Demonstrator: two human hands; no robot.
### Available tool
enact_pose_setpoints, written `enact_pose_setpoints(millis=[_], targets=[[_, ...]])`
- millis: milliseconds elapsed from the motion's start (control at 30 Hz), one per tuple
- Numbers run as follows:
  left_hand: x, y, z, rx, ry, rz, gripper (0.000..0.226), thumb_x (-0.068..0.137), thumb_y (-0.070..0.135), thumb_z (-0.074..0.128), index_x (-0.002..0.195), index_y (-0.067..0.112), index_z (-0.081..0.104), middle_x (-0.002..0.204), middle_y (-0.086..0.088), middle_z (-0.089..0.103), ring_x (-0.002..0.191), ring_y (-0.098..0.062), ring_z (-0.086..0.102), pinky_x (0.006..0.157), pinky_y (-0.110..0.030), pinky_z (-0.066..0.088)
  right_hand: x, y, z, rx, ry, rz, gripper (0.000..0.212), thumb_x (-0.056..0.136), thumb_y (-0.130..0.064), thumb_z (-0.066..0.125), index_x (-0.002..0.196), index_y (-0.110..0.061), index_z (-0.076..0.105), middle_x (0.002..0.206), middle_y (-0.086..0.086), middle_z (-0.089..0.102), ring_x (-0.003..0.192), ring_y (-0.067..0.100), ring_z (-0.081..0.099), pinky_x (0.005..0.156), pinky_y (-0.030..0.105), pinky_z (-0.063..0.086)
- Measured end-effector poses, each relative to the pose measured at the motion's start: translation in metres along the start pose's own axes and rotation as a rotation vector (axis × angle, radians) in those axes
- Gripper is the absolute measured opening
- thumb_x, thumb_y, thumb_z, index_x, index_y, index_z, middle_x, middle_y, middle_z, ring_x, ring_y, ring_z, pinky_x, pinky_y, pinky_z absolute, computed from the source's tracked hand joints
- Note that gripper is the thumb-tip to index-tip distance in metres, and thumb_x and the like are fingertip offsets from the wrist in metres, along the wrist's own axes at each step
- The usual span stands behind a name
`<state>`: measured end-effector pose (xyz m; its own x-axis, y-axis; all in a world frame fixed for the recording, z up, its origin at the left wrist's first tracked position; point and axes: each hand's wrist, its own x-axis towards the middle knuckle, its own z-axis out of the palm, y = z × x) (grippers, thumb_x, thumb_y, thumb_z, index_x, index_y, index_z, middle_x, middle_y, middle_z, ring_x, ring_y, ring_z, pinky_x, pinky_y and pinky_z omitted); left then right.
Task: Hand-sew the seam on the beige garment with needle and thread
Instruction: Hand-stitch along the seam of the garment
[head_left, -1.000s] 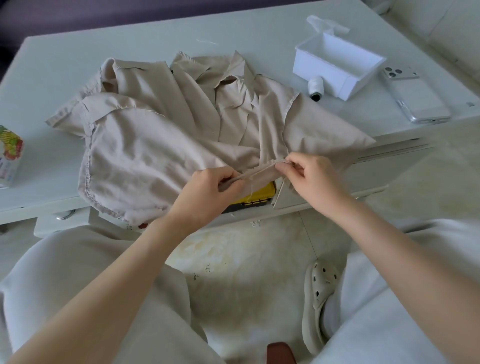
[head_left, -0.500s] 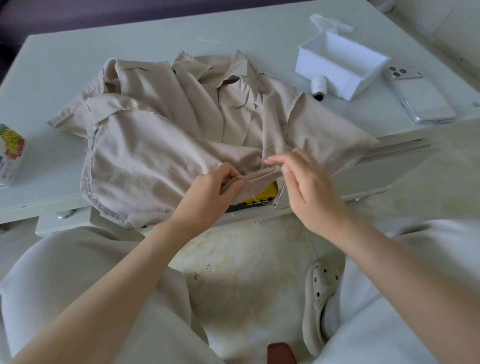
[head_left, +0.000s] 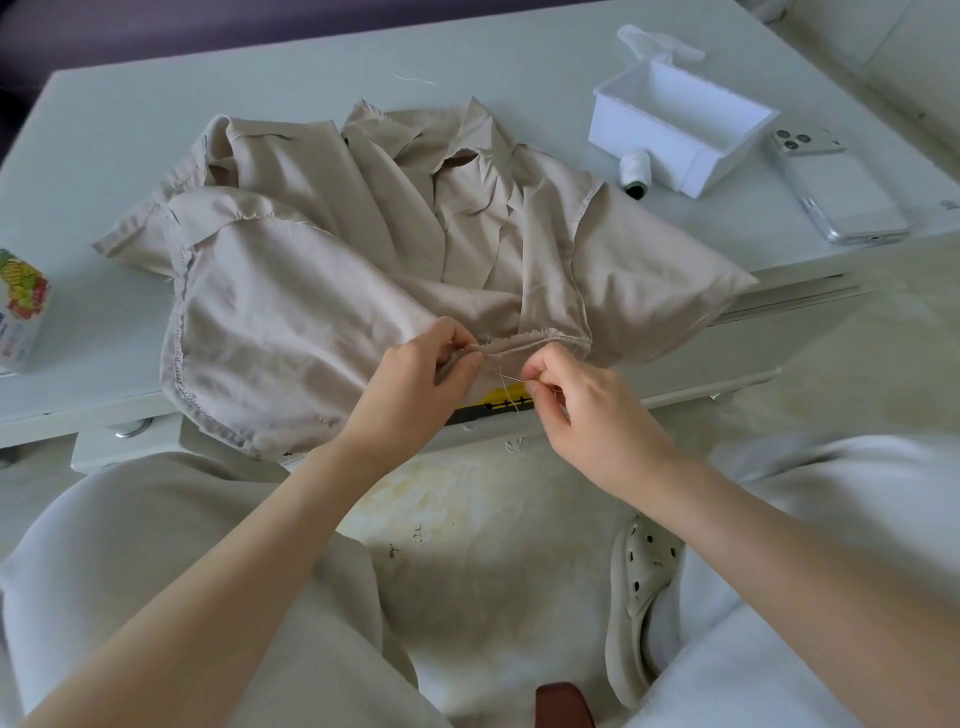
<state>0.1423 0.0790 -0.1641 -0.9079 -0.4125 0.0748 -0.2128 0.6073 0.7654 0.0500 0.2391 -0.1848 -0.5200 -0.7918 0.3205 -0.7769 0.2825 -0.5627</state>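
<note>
Dropped since the earlier frame, the right hand (head_left: 587, 410) now sits just below the seam (head_left: 535, 340). Centre frame, the left hand (head_left: 415, 384) pinches the garment (head_left: 291, 322) edge taut over the table (head_left: 104, 322) lip; the right hand pinches thread (head_left: 508, 378), needle too small to see. Mid-stitch, probably: next, draw thread snug without puckering.

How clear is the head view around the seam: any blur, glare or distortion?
Head view: soft, even daylight, no glare or hard shadows; seam and thread at the fingers are sharp, needle too small to tell; trouser leg at lower right is smeared; wide angle stretches the forearms.
</note>
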Motion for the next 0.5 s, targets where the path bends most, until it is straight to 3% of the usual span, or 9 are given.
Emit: enact_pose_setpoints(millis=[200, 367, 500], targets=[[-0.0004, -0.0005, -0.0004, -0.001, 0.0, 0.006, 0.008, 0.096, 0.017, 0.054, 0.088, 0.015, 0.055, 0.053, 0.007, 0.042, 0.048, -0.007, 0.038, 0.049, -0.016, 0.031, 0.0002, -0.0003, 0.0008, 0.022, 0.018, 0.018, 0.004, 0.092, -0.006, 0.051, 0.089, -0.006, 0.054, 0.063, 0.001, 0.058, 0.048, 0.01, 0.039, 0.047, 0.03, 0.037], [0.0001, 0.0008, -0.0008, -0.015, 0.004, 0.01, 0.008, 0.095, 0.016, 0.055, 0.087, 0.015, 0.056, 0.053, 0.008, 0.043, 0.049, -0.008, 0.038, 0.049, -0.015, 0.031, 0.0019, -0.002, 0.0034, 0.019, 0.003, 0.012, 0.001, 0.09, -0.005, 0.054, 0.091, -0.005, 0.055, 0.063, -0.001, 0.06, 0.047, 0.006, 0.036, 0.046, 0.026, 0.035], [-0.0006, 0.0021, -0.0017, -0.04, 0.006, 0.015, 0.009, 0.094, 0.015, 0.055, 0.086, 0.016, 0.056, 0.049, 0.012, 0.044, 0.049, -0.007, 0.038, 0.049, -0.014, 0.031, 0.0035, -0.003, 0.0055, -0.012, -0.008, 0.01, 0.003, 0.089, -0.003, 0.056, 0.09, -0.006, 0.054, 0.057, -0.011, 0.047, 0.04, -0.004, 0.031, 0.043, 0.014, 0.022]])
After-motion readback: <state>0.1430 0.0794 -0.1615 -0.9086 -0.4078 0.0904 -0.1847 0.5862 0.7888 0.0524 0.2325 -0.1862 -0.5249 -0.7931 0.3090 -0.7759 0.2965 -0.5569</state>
